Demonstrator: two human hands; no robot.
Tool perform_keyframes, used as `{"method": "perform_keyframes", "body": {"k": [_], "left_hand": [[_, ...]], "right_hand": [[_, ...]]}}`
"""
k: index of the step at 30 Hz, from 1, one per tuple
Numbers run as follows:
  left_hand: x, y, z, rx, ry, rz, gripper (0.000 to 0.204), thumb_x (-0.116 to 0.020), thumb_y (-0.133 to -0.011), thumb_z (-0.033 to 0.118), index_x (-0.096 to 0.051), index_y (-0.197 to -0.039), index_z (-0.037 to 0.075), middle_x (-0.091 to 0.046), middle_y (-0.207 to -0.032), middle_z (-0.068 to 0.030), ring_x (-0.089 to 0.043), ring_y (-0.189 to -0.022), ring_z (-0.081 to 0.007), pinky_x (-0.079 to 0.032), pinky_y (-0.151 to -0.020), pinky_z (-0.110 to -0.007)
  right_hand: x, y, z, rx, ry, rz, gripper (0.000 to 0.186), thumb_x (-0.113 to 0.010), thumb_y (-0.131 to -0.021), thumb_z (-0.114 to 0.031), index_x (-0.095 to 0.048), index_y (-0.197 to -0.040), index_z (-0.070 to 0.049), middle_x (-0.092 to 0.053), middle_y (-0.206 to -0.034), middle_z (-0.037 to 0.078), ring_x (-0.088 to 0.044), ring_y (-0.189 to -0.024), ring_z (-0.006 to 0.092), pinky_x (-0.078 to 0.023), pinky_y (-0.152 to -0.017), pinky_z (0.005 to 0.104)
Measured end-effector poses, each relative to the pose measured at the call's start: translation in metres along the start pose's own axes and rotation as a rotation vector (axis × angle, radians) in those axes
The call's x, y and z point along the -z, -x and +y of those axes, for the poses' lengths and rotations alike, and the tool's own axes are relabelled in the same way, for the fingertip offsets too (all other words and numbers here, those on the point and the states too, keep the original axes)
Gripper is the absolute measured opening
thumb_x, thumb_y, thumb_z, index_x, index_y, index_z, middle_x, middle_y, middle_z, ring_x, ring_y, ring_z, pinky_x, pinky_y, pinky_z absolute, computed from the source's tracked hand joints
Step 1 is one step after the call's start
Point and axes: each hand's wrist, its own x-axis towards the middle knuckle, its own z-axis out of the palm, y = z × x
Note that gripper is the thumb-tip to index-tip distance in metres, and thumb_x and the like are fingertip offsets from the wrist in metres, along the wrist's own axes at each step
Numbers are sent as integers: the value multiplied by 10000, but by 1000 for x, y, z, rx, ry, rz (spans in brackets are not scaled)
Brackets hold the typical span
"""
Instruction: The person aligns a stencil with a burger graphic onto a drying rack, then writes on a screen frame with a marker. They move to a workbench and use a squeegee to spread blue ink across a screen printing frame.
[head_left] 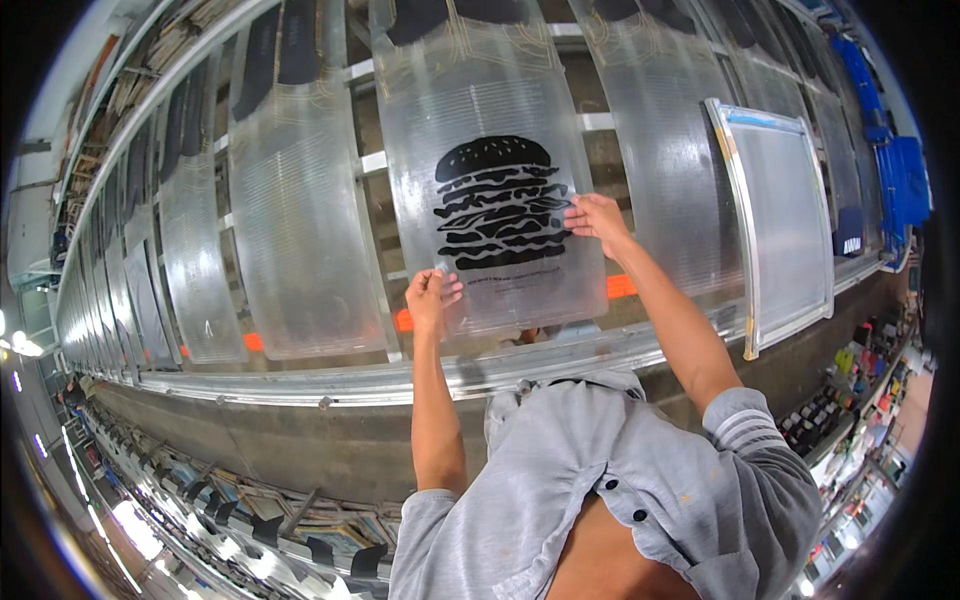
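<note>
A thin clear sheet point(500, 200) with a black layered-burger graphic and small print below it is over a long translucent board point(480, 95) in front of me. My left hand point(434, 290) pinches the sheet near its lower left, thumb and forefinger together. My right hand point(595, 218) grips its right edge, beside the middle layers of the graphic. I cannot tell whether the sheet rests flat on the board or is slightly raised.
Similar translucent boards point(290, 230) line both sides on metal bars. A framed screen point(785, 220) stands at right, near blue equipment point(900, 180). A metal rail point(300, 390) runs along the near edge. Shelves with colourful items point(850, 385) are at lower right.
</note>
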Motion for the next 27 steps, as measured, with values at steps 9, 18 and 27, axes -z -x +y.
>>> {"method": "perform_keyframes", "body": {"k": [9, 18, 27], "left_hand": [[-39, -17, -5, -226, -170, 116, 211, -660, -883, 30, -599, -1072, -41, -661, -859, -89, -637, -699, -131, -529, -604, -258], [-16, -7, -26, -217, -250, 251, 87, -687, -851, 30, -673, -870, -54, -655, -723, -52, -621, -607, -118, -482, -549, -241], [-10, -6, -31, -307, -543, 351, 162, -749, -810, 133, -729, -801, -28, -627, -606, -35, -543, -545, -93, -439, -528, -273]], "right_hand": [[12, -46, -31, 332, 397, 289, 178, -672, -894, -184, -698, -895, -8, -674, -738, 42, -627, -644, 102, -472, -562, 261], [7, -38, -9, 503, 583, 420, 221, -718, -851, -232, -715, -860, -12, -713, -775, 134, -678, -681, 236, -503, -643, 358], [0, -33, -5, 492, 645, 500, 235, -710, -846, -279, -721, -871, -46, -707, -850, 134, -680, -790, 311, -510, -703, 416]]}}
